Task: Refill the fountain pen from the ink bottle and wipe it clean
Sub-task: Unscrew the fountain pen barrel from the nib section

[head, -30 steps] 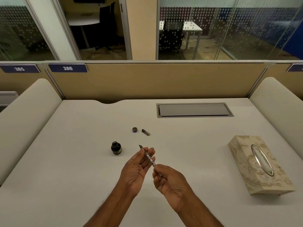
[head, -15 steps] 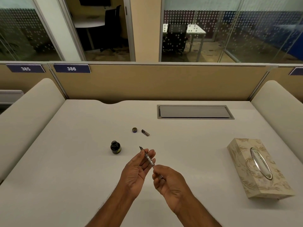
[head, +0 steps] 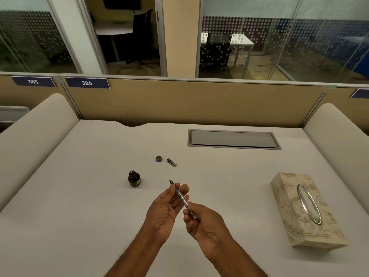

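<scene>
Both hands hold a thin silver fountain pen (head: 182, 198) over the middle of the white desk, its dark nib pointing up and left. My left hand (head: 165, 210) pinches the pen near the nib end with fingertips. My right hand (head: 203, 222) grips the rear end. A small dark ink bottle (head: 134, 178) stands uncapped to the left of the nib. Its round cap (head: 159, 158) lies further back, with a short dark pen part (head: 171, 162) beside it. A patterned tissue box (head: 305, 210) sits at the right.
The white desk (head: 79, 196) is bounded by padded side panels and a tan partition at the back. A grey cable hatch (head: 233, 139) is set into the desk's far side.
The hands and pen have stayed nearly in place; only the view has shifted slightly.
</scene>
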Motion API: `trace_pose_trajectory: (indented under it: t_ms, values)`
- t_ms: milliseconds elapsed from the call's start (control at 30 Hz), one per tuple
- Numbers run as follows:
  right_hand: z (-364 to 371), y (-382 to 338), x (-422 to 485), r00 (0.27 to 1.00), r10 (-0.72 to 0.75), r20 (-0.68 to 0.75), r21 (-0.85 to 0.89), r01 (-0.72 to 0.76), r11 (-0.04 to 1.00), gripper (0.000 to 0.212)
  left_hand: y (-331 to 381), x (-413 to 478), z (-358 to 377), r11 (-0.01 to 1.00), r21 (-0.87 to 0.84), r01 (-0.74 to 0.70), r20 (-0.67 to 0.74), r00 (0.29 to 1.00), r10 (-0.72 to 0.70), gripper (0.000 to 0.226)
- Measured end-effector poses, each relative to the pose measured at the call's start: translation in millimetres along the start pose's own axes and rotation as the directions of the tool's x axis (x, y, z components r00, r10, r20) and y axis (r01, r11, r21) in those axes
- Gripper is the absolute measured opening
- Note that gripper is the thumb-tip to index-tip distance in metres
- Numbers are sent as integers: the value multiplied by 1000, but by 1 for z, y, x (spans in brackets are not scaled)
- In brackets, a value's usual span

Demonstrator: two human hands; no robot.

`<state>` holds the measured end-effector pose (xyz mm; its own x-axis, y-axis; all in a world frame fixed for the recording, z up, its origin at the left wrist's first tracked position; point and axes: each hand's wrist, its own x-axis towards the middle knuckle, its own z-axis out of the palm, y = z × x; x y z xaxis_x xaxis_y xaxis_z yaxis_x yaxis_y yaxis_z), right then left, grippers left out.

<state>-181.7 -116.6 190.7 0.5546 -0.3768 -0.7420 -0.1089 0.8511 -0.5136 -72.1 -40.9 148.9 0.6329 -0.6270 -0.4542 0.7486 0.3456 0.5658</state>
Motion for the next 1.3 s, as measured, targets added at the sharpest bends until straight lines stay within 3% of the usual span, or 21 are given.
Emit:
trace_pose_trajectory:
  t_ms: [233,333,533,900,1067,1200,1300]
  values:
    - [4,4,-3,1000,13,-23,-29,-14,999,22,3,-1,-3,1000,21,19,17,1000,-20,29]
    - [12,8,-3,999,-2,-49,12,2,1000,14,10,2,-8,999,27,38,33,999,-39,31]
    - [17,13,2,979,-174,-102,-58,169,984,5,20,12,-15,997,0,71,31,997,-71,31]
    - [-33,3,17,890,-444,-101,-390,375,841,8,21,33,-16,990,-138,-15,-158,987,-7,20]
    - [-53,4,52,813,-573,-100,-559,430,708,10,14,35,-21,990,-141,-24,-196,981,-4,20]
    - [-49,20,87,728,-685,-25,-715,466,522,18,7,32,-24,991,-133,-7,-211,977,-21,20]
    - [-45,33,110,704,-709,48,-818,435,377,19,5,31,-28,993,-120,0,-219,975,-27,20]
